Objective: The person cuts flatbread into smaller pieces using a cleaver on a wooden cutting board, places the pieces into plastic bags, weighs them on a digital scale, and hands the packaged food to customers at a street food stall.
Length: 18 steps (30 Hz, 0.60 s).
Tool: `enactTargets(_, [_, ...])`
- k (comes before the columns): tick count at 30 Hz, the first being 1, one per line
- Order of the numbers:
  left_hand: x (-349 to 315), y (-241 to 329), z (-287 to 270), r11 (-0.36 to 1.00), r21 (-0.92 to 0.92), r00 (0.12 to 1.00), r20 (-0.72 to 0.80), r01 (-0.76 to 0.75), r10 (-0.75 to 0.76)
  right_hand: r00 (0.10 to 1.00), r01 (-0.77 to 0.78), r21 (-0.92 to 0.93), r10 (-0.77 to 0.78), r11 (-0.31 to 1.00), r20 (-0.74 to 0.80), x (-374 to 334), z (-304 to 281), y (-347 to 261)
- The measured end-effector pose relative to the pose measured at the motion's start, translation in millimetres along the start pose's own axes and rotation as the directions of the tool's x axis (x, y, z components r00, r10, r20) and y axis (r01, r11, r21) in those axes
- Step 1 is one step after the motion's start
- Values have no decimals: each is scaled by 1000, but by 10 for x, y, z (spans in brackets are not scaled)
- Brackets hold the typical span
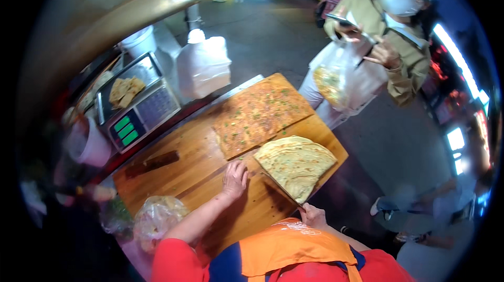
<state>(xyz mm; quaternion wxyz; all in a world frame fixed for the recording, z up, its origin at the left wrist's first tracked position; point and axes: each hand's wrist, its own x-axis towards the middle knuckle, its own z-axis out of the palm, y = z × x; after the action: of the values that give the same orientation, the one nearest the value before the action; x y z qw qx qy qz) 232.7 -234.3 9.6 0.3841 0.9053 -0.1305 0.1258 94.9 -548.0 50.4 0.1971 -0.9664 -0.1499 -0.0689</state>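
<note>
My left hand [236,178] rests on the wooden board [210,198], its fingers loosely bent and nothing visible in them. At the near corner of a folded, layered flatbread [296,164], my right hand [313,215] is closed around something narrow and dark. A thin dark edge runs from there along the flatbread's left side; I cannot tell whether it is a blade. Just beyond my left hand lies a large rectangular flatbread [260,114] with a reddish topping and green bits. A long dark brown object [152,164] sits at the board's left.
A digital scale [142,101] with flatbread pieces [126,92] stands at left, beside white bags [205,67] and a white tub [90,143]. A plastic bag [157,219] lies near my left forearm. Across the board, a person [375,46] holds a phone and a food bag [336,82].
</note>
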Motion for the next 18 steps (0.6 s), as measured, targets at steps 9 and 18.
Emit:
enactTargets(9, [735, 287, 678, 989, 72, 984, 115, 127, -135, 920, -332, 242, 370, 912, -130, 114, -219, -200])
enactTargets(18, [-124, 421, 570, 880, -211, 904, 127, 426, -408, 937, -347, 246, 342, 905, 65, 304, -339, -377])
